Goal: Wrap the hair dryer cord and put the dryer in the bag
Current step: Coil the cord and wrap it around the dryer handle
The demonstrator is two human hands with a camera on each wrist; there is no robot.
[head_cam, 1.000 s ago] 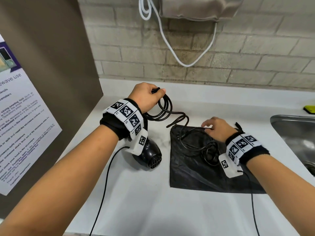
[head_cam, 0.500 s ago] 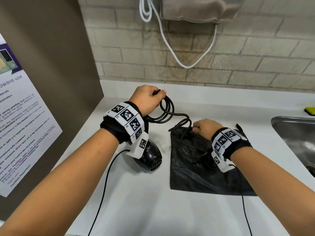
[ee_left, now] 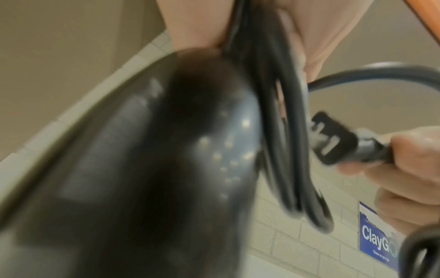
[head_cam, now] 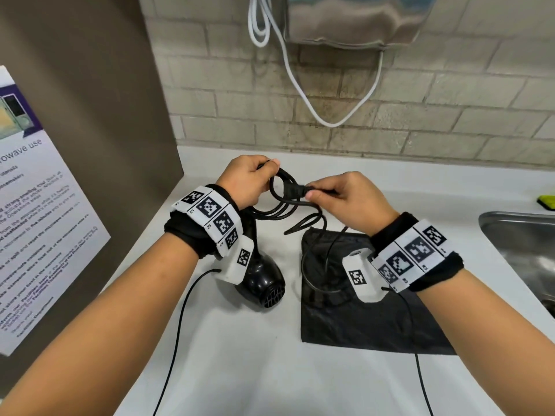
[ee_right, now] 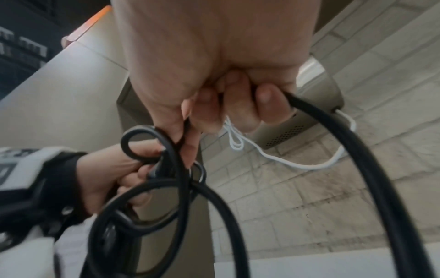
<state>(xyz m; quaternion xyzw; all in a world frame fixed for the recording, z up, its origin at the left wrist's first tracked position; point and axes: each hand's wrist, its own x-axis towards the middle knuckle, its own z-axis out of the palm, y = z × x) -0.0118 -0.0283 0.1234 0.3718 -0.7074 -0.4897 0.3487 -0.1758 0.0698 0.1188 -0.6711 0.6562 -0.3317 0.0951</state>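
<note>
The black hair dryer [head_cam: 264,286] hangs nozzle-down just above the white counter, its handle hidden under my left wrist. My left hand [head_cam: 265,168] grips the handle top together with several loops of the black cord [head_cam: 280,207]. Close to the right, my right hand [head_cam: 312,192] pinches the plug [head_cam: 295,190] against those loops. The left wrist view shows the dryer body [ee_left: 142,169], the loops [ee_left: 281,131] and the plug [ee_left: 333,139] held in the right hand's fingers [ee_left: 416,159]. A flat black bag [head_cam: 360,319] lies on the counter below my right wrist.
A steel sink [head_cam: 516,235] sits at the right edge, with a yellow-green sponge [head_cam: 547,202] behind it. A metal wall unit [head_cam: 351,22] trails a white cable [head_cam: 300,91] down the brick wall. A brown panel with a poster [head_cam: 36,220] bounds the left.
My right hand has lifted off the bag and carried the cord's plug end up and left to the loops in my left hand. The left hand has stayed nearly still.
</note>
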